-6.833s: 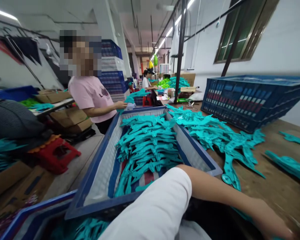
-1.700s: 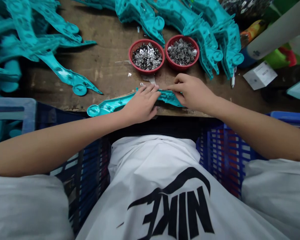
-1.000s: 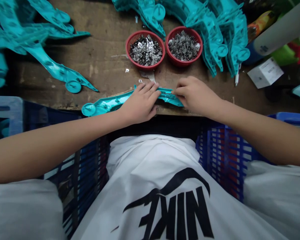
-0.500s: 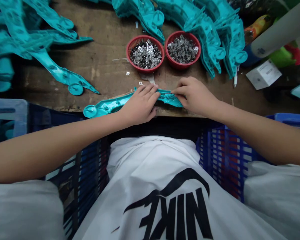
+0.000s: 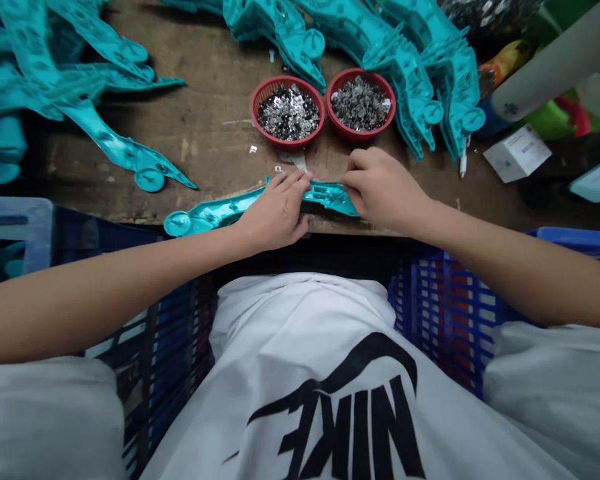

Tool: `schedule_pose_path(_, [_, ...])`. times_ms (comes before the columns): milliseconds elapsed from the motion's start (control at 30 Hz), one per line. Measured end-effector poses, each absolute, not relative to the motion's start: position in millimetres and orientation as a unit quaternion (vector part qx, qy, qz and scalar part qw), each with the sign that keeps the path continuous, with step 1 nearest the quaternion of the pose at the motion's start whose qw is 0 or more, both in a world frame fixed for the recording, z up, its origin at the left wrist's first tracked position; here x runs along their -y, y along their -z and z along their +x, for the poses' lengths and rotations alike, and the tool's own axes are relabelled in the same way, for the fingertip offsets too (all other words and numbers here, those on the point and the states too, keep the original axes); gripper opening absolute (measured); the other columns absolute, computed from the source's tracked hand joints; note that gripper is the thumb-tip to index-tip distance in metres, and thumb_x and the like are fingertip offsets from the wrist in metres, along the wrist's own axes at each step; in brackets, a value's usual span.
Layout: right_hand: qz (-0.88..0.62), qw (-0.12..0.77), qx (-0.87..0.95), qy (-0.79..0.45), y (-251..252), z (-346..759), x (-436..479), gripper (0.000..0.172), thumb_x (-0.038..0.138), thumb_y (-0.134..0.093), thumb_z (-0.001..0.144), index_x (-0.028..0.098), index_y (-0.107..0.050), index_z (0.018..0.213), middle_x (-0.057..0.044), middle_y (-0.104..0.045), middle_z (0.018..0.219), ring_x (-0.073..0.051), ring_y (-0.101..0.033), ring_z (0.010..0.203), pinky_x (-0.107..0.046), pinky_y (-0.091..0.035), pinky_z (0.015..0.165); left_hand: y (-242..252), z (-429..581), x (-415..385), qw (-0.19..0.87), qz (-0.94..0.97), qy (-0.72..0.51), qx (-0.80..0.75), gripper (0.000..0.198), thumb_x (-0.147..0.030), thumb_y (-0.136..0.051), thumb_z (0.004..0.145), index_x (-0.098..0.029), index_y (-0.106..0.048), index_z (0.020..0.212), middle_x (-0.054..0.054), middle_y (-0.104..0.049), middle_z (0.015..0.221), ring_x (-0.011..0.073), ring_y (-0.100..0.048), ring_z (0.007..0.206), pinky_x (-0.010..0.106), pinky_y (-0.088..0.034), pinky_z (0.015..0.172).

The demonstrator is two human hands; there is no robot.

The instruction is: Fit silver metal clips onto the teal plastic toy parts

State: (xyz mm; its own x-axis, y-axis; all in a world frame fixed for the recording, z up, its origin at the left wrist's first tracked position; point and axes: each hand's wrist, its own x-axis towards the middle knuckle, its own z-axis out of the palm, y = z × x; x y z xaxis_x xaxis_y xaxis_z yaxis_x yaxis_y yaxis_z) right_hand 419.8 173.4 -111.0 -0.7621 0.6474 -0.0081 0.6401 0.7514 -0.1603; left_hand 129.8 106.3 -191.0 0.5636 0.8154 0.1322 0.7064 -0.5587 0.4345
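Observation:
A curved teal plastic part (image 5: 225,208) lies along the front edge of the wooden table. My left hand (image 5: 280,207) is closed over its middle, with the fingers across the top and the thumb at the near side. My right hand (image 5: 375,183) is at the part's right end, thumb and forefinger pinched together just above it. Whatever sits between those fingertips is too small to make out. Just beyond my hands stand two red baskets, the left basket (image 5: 260,130) and the right basket (image 5: 353,133), both filled with small metal clips.
More teal parts (image 5: 125,155) are piled at the left, and others (image 5: 415,87) lie in a row at the back right. A white box (image 5: 517,153) and a pen (image 5: 463,163) lie at the right. Blue crates (image 5: 445,300) flank my lap. Loose clips (image 5: 253,149) dot the wood.
My right hand has lifted slightly off the teal part's right end, its fingers still pinched. My left hand stays on the part. The whole view has shifted a little.

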Motion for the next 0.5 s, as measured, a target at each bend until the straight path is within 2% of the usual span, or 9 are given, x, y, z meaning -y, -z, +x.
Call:
schedule_pose_path(133, [-0.332,0.055,0.938,-0.082,113.8,411.9,-172.0,0.049,0.022,-0.048,0.126,0.022,-0.098,0.129,-0.021,-0.079,0.126,-0.040,-0.063,0.115,-0.054,-0.054,0.103,193.1,130.1,-106.3,0.174,0.864,-0.176,-0.438,0.089,-0.023,-0.065,0.108,-0.003,-0.047,0.193,0.035,-0.062,0.193,0.0508,-0.053,0.191,0.082,-0.039,0.161])
schedule_pose_path(300, [-0.319,0.038,0.944,-0.078,124.9,405.4,-167.7,0.048,0.017,-0.051,0.124,0.022,-0.098,0.128,-0.020,-0.078,0.123,-0.039,-0.061,0.113,-0.052,-0.054,0.099,184.0,134.2,-105.9,0.176,0.862,-0.158,-0.448,0.089,-0.023,-0.065,0.106,-0.003,-0.050,0.192,0.036,-0.060,0.194,0.0525,-0.053,0.190,0.084,-0.040,0.160])
schedule_pose_path(500, [-0.339,-0.019,0.938,-0.077,119.3,397.4,-163.9,0.048,0.012,-0.051,0.123,0.017,-0.098,0.133,-0.023,-0.080,0.136,-0.040,-0.064,0.121,-0.053,-0.053,0.104,176.2,136.1,-106.3,0.180,0.866,-0.118,-0.451,0.079,-0.026,-0.066,0.108,-0.001,-0.064,0.182,0.035,-0.055,0.200,0.0532,-0.049,0.193,0.082,-0.036,0.162])
